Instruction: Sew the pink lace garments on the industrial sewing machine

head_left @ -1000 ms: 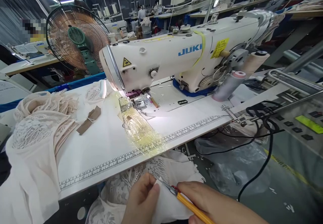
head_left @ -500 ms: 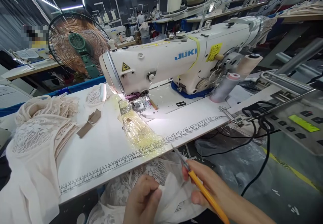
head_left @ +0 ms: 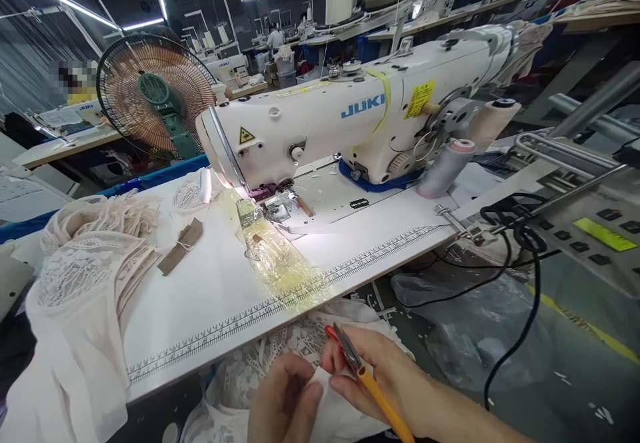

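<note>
My left hand (head_left: 285, 393) is closed, thumb and forefinger pinching the edge of a white lace garment (head_left: 295, 333) below the table's front edge. Close beside it on the right, my right hand (head_left: 377, 380) is closed around an orange-handled tool (head_left: 383, 403) with a pointed metal blade. A red part shows near its metal end. The right thumb and fingertips also meet the white cloth next to my left fingers. Part of the garment is hidden beneath both hands.
A white JUKI sewing machine (head_left: 310, 116) stands on the table (head_left: 200, 310), which has a printed ruler along its front. Stacked lace garments (head_left: 85, 276) hang off the left side. Thread cones (head_left: 447, 166), a control panel (head_left: 595, 233) and a black cable (head_left: 533, 316) are at right. A fan (head_left: 155, 93) stands behind.
My right hand has moved left, bringing its fingers to the cloth beside my left hand. The tool's blade has swung back toward the hand, and a red part now shows. The left hand keeps its pinch.
</note>
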Available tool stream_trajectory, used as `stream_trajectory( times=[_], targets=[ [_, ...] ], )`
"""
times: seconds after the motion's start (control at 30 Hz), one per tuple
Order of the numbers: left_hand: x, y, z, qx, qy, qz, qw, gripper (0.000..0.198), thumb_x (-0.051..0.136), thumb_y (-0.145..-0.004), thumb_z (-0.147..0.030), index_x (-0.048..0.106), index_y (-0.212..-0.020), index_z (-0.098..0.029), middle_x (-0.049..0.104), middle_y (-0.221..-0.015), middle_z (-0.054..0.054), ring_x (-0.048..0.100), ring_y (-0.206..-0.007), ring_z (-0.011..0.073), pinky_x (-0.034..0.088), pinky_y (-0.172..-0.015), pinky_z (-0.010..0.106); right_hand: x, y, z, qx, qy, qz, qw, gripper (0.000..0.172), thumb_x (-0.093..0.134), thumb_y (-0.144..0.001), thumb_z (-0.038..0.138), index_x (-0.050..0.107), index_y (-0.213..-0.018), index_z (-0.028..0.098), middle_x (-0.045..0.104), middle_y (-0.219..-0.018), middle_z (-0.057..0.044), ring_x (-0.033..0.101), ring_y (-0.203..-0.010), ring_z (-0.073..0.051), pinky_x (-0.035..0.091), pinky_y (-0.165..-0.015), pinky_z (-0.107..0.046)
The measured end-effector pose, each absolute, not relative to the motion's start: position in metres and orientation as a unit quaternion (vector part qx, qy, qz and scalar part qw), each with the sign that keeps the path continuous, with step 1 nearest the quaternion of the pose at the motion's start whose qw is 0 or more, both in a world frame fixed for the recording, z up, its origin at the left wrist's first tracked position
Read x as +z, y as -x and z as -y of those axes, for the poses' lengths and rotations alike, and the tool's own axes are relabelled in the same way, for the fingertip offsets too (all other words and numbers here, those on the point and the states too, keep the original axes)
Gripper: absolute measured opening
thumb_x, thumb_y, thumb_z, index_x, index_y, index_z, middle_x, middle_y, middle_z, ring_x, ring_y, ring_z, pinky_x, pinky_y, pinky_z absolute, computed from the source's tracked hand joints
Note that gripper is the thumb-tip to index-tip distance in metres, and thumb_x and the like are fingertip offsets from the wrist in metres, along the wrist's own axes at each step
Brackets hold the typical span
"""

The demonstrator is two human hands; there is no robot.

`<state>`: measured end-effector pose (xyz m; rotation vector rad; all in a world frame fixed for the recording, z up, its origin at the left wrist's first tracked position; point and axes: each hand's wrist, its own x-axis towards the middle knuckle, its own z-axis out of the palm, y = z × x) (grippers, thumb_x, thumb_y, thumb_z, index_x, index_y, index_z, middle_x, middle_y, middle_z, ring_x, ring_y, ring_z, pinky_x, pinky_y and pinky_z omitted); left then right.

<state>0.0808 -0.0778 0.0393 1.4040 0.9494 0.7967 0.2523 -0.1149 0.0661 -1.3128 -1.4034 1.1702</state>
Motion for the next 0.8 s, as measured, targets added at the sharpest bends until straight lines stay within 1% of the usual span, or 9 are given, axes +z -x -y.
stream_trajectory(
  times=[0.07, 0.17, 0.23, 0.33, 0.4, 0.57, 0.7, 0.73, 0.8],
  targets=[
    [0.037, -0.08, 0.077, 0.351, -0.631, -0.392, 0.571, 0.031, 0.061, -0.078, -0.049, 0.058, -0.075, -0.018, 0.055, -0.069, 0.002, 0.048, -0.06, 0.0124, 0.038, -0.055, 0.022, 0.061, -0.249, 0.116, 0.464, 0.538, 0.548, 0.441, 0.011, 0.055, -0.069, 0.026, 0.049, -0.072, 0.018, 0.051, -0.067, 0.0, 0.043, -0.055, -0.012, 0.036, -0.048, -0.023],
    [0.035, -0.081, 0.075, 0.376, -0.672, -0.353, 0.532, 0.019, 0.059, -0.082, -0.039, 0.059, -0.079, -0.021, 0.057, -0.073, 0.001, 0.051, -0.066, 0.0132, 0.04, -0.06, 0.022, 0.057, -0.244, 0.117, 0.449, 0.552, 0.533, 0.458, 0.01, 0.054, -0.07, 0.026, 0.048, -0.073, 0.019, 0.051, -0.066, 0.0, 0.043, -0.053, -0.012, 0.036, -0.047, -0.023],
    [0.037, -0.083, 0.074, 0.388, -0.695, -0.325, 0.51, 0.012, 0.057, -0.084, -0.034, 0.06, -0.081, -0.022, 0.057, -0.074, 0.0, 0.052, -0.069, 0.0135, 0.04, -0.063, 0.022, 0.057, -0.241, 0.117, 0.426, 0.559, 0.537, 0.467, 0.011, 0.055, -0.069, 0.025, 0.046, -0.071, 0.019, 0.052, -0.068, 0.0, 0.044, -0.055, -0.013, 0.036, -0.049, -0.024],
    [0.039, -0.085, 0.072, 0.391, -0.711, -0.318, 0.49, 0.01, 0.056, -0.085, -0.031, 0.06, -0.083, -0.022, 0.057, -0.075, 0.001, 0.053, -0.07, 0.0144, 0.041, -0.064, 0.023, 0.06, -0.24, 0.118, 0.383, 0.577, 0.556, 0.46, 0.012, 0.053, -0.07, 0.024, 0.042, -0.067, 0.02, 0.051, -0.065, 0.0, 0.044, -0.056, -0.014, 0.036, -0.05, -0.025],
    [0.04, -0.084, 0.072, 0.382, -0.712, -0.33, 0.488, 0.012, 0.056, -0.085, -0.031, 0.06, -0.083, -0.021, 0.057, -0.076, 0.003, 0.053, -0.071, 0.0152, 0.042, -0.064, 0.024, 0.061, -0.239, 0.118, 0.36, 0.59, 0.564, 0.453, 0.011, 0.051, -0.072, 0.024, 0.043, -0.065, 0.02, 0.05, -0.062, 0.0, 0.044, -0.055, -0.014, 0.035, -0.049, -0.024],
    [0.038, -0.083, 0.072, 0.332, -0.688, -0.37, 0.528, 0.017, 0.055, -0.085, -0.033, 0.06, -0.077, -0.018, 0.055, -0.077, 0.004, 0.054, -0.071, 0.0157, 0.042, -0.064, 0.024, 0.058, -0.234, 0.119, 0.35, 0.614, 0.55, 0.445, 0.01, 0.051, -0.072, 0.027, 0.046, -0.067, 0.02, 0.053, -0.065, -0.001, 0.048, -0.057, -0.016, 0.039, -0.05, -0.025],
    [0.042, -0.084, 0.071, 0.343, -0.646, -0.371, 0.573, 0.018, 0.059, -0.081, -0.034, 0.06, -0.072, -0.019, 0.056, -0.073, 0.002, 0.053, -0.07, 0.0147, 0.041, -0.067, 0.023, 0.058, -0.236, 0.121, 0.387, 0.609, 0.525, 0.451, 0.01, 0.052, -0.074, 0.029, 0.047, -0.072, 0.021, 0.052, -0.067, -0.001, 0.048, -0.058, -0.015, 0.04, -0.051, -0.025],
    [0.044, -0.085, 0.07, 0.353, -0.631, -0.369, 0.584, 0.018, 0.061, -0.08, -0.035, 0.061, -0.071, -0.019, 0.056, -0.073, 0.002, 0.053, -0.071, 0.0147, 0.041, -0.067, 0.023, 0.059, -0.24, 0.122, 0.397, 0.602, 0.529, 0.447, 0.011, 0.053, -0.075, 0.031, 0.048, -0.075, 0.021, 0.052, -0.069, -0.001, 0.047, -0.059, -0.015, 0.04, -0.052, -0.025],
    [0.049, -0.085, 0.068, 0.37, -0.598, -0.37, 0.607, 0.021, 0.066, -0.076, -0.037, 0.06, -0.069, -0.018, 0.056, -0.073, 0.002, 0.053, -0.071, 0.0148, 0.042, -0.066, 0.022, 0.063, -0.252, 0.123, 0.403, 0.59, 0.559, 0.421, 0.02, 0.056, -0.074, 0.037, 0.046, -0.081, 0.021, 0.051, -0.075, -0.001, 0.047, -0.062, -0.016, 0.041, -0.054, -0.026]
  ],
)
